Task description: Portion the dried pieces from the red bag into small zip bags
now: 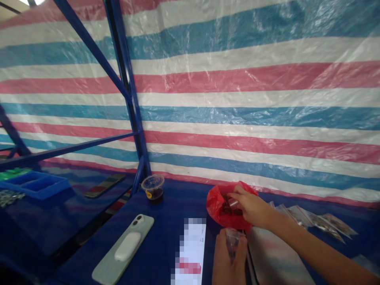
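Note:
My right hand (252, 208) reaches into an open red plastic bag (216, 206) of small dark pieces, fingers pinched on something I cannot make out. My left hand (227, 259) sits at the bottom edge, closed around a small clear plastic bag (233, 241) held upright just below the red bag. Both rest over a blue table (166, 206).
A white phone (124, 247) with a grip lies face down at the left. A clear lidded cup (152, 188) of dark liquid stands by a blue frame post (130, 103). Several filled clear bags (314, 219) lie at the right. A blue tray (35, 184) sits far left. A striped tarp (237, 99) hangs behind.

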`<state>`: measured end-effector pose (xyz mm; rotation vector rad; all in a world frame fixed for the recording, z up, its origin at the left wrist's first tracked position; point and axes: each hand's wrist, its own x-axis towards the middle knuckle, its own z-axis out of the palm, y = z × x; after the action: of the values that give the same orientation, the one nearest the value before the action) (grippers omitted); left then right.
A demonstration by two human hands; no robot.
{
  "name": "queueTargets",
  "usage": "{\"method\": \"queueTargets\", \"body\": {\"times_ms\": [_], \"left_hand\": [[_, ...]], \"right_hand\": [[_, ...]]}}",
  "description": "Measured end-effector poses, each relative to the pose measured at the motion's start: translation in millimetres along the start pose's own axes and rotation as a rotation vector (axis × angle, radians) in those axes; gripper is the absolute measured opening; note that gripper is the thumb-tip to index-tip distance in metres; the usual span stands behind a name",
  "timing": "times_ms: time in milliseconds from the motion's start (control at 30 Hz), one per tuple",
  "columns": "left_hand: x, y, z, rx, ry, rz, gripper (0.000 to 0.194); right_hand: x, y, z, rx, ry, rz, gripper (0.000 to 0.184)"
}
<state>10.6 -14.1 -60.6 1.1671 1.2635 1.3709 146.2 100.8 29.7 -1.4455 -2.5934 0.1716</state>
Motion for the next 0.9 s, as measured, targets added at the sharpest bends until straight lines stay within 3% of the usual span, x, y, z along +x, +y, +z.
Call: {"method": "queueTargets", "body": {"times_ms": [167,433,600,700,800,900], "left_hand": [[4,-15,-9.9,-0.131,-0.060,-0.016,0.071],[13,-4,-35.1,-0.101,-0.342,0.006,0.064],[22,4,-39.1,-0.119,-0.423,0.042,0.066],[22,15,-36.9,-0.067,-0.461,0.087,0.051],[22,30,-30.1,0.136,-0.468,0.199,0.028],[24,38,-16.7,0.231,-0.420,0.245,0.027]], "right_hand": [[-11,7,-5,-0.107,-0.017,0.064,0.070],[-18,18,-3,-0.114,0.051,0.101,0.076],[-20,14,-10,-0.179,0.037,0.082,0.073],[-20,11,-20,-0.276,-0.017,0.066,0.062],[-18,10,-27,-0.325,-0.035,0.067,0.048],[-14,12,-28,-0.365,-0.036,0.065,0.040]]}}
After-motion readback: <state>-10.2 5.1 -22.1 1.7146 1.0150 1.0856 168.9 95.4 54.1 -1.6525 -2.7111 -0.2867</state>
